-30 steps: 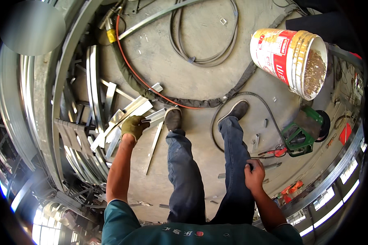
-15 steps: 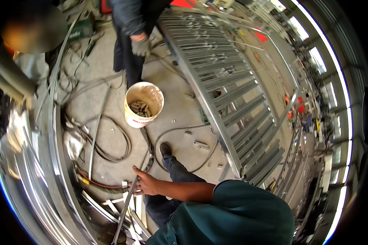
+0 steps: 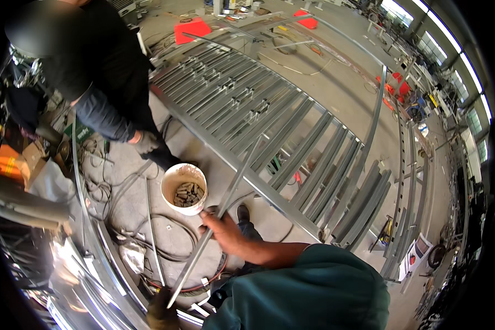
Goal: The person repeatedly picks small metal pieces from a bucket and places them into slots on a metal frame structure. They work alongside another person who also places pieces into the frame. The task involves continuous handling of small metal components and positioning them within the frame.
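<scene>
A long, thin grey metal bar (image 3: 234,184) slants up from the lower left, its far end in front of the long edge of a metal frame (image 3: 214,146). My bare right hand (image 3: 225,231) is closed round its middle, thumb toward the bucket. At the bar's near end, my left hand (image 3: 162,312) in a dark glove is closed on it, partly cut off by the lower edge. Just beyond my right hand stands a whitish bucket (image 3: 169,184), with several short metal pieces (image 3: 188,195) inside.
A co-worker in dark clothes (image 3: 113,60) stands beyond the bucket, a grey-gloved hand (image 3: 146,142) hanging near it. Cables and hoses (image 3: 170,256) coil across the floor. Long metal profiles (image 3: 115,275) lie at left; more steel tubes (image 3: 363,206) are stacked at right.
The bar has swung up and away from me, its far end now in front of the frame. My right hand has moved up beside the bucket. The view has turned, showing more of the co-worker.
</scene>
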Motion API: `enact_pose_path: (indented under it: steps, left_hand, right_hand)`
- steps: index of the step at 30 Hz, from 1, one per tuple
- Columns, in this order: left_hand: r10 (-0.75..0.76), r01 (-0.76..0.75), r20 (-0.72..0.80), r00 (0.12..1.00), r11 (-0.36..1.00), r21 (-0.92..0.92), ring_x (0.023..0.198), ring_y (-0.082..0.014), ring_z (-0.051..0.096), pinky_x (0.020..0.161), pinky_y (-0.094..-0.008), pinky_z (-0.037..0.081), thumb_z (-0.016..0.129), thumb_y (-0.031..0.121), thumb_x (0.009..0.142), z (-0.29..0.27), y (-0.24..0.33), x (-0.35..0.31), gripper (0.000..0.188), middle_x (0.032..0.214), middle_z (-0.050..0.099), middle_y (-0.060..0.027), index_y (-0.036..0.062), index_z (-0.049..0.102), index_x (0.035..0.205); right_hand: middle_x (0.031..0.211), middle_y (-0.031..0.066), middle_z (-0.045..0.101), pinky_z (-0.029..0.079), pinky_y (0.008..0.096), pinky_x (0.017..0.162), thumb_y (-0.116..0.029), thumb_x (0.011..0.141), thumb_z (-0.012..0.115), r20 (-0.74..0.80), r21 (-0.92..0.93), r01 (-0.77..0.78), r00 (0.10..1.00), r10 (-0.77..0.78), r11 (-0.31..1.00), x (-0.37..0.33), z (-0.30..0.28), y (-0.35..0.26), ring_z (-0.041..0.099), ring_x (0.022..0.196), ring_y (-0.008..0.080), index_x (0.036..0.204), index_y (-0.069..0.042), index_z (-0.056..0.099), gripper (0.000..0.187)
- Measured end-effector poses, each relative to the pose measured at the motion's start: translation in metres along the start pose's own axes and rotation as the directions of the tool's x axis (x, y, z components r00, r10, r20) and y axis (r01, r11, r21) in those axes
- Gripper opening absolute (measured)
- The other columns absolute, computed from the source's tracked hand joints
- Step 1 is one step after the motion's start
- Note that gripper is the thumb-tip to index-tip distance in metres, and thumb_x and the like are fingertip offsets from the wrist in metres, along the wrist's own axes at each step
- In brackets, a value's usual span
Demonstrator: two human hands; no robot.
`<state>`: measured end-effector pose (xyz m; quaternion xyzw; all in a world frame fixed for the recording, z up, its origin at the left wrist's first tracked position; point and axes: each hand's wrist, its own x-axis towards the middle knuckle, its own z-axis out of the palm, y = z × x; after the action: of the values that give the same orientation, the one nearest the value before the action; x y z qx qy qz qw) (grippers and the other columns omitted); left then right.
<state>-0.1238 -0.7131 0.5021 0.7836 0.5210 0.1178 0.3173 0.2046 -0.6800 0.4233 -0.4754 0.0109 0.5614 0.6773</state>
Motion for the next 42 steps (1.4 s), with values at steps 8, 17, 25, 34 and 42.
enact_pose_path:
  steps: [8, 17, 25, 34, 42]
  left_hand:
    - [0.012, -0.198, 0.628, 0.778, 0.954, 0.227, 0.107, -0.0414, 0.071, 0.092, -0.0519, 0.056, 0.055, 0.035, 0.101, 0.180, 0.169, 0.298, 0.053, 0.119, 0.074, -0.0209, 0.0246, 0.050, 0.153]
    - [0.036, -0.179, 0.661, 0.749, 0.972, 0.150, 0.115, -0.0436, 0.068, 0.098, -0.0524, 0.053, 0.052, 0.040, 0.101, 0.322, 0.239, 0.417, 0.059, 0.130, 0.070, -0.0213, 0.0258, 0.044, 0.158]
    - [-0.048, -0.210, 0.746, 0.664, 0.946, 0.247, 0.119, -0.0429, 0.066, 0.104, -0.0508, 0.050, 0.048, 0.042, 0.105, 0.361, 0.262, 0.462, 0.061, 0.137, 0.067, -0.0201, 0.0251, 0.037, 0.162]
    - [-0.035, -0.279, 0.737, 0.675, 0.912, 0.299, 0.118, -0.0426, 0.067, 0.100, -0.0545, 0.053, 0.049, 0.043, 0.104, 0.383, 0.272, 0.481, 0.059, 0.132, 0.069, -0.0195, 0.0281, 0.038, 0.160]
    - [-0.054, -0.307, 0.690, 0.721, 0.869, 0.389, 0.110, -0.0414, 0.070, 0.093, -0.0545, 0.055, 0.052, 0.038, 0.104, 0.391, 0.274, 0.476, 0.045, 0.119, 0.072, -0.0194, 0.0169, 0.054, 0.144]
  right_hand:
    - [0.097, 0.0058, 0.061, 0.059, 0.0375, 0.070, -0.047, 0.096, 0.076, -0.340, -0.112, 0.181, 0.917, -0.208, 0.977, 0.203, -0.173, -0.194, 0.067, 0.080, 0.0198, 0.116, -0.006, 0.059, 0.049]
    - [0.124, 0.0338, 0.066, 0.047, 0.0565, 0.104, -0.068, 0.101, 0.048, -0.511, -0.860, -0.176, 0.268, -0.817, 0.480, 0.371, -0.389, -0.288, 0.064, 0.113, 0.0540, 0.138, 0.005, 0.057, 0.083]
    - [0.131, 0.0395, 0.062, 0.045, 0.0560, 0.108, -0.072, 0.100, 0.042, -0.746, -0.641, -0.220, 0.401, -0.531, 0.735, 0.414, -0.428, -0.328, 0.058, 0.126, 0.0551, 0.141, 0.011, 0.051, 0.093]
    - [0.123, 0.0405, 0.065, 0.049, 0.0554, 0.101, -0.066, 0.101, 0.048, -0.792, -0.588, -0.181, 0.327, -0.515, 0.788, 0.429, -0.458, -0.323, 0.061, 0.120, 0.0555, 0.128, 0.013, 0.060, 0.084]
    - [0.114, 0.0382, 0.069, 0.050, 0.0571, 0.097, -0.059, 0.101, 0.051, -0.722, -0.676, -0.177, 0.349, -0.597, 0.715, 0.410, -0.449, -0.326, 0.064, 0.113, 0.0552, 0.122, 0.012, 0.062, 0.075]
